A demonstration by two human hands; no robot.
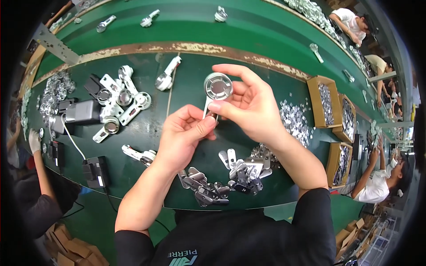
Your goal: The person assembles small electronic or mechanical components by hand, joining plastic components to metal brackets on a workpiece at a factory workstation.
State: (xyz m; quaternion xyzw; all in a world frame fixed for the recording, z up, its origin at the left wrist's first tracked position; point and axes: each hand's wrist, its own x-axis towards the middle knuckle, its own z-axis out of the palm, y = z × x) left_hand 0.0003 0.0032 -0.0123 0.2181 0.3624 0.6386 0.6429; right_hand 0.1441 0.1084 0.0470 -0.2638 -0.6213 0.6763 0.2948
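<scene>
Above the middle of the green worktop I hold up what looks like a small handheld fan (218, 86), pale, with a round spoked head and a short handle. My left hand (186, 135) is closed, pinching the lower end of the handle between thumb and fingers. My right hand (253, 104) grips the neck below the round head, its thumb across the front and the index finger raised beside the head. Part of the handle is hidden behind the fingers. Another such fan (167, 75) lies beyond my left hand, and one more (140, 154) lies beside my left forearm.
Oval metal-look pieces (206, 188) lie in front of me. Small silver parts (295, 124) spread at right near cardboard boxes (317, 104). A fan pile (124, 97), black power tool or adapter (84, 111) and cable are left. A green conveyor (186, 31) carries fans beyond; co-workers sit both sides.
</scene>
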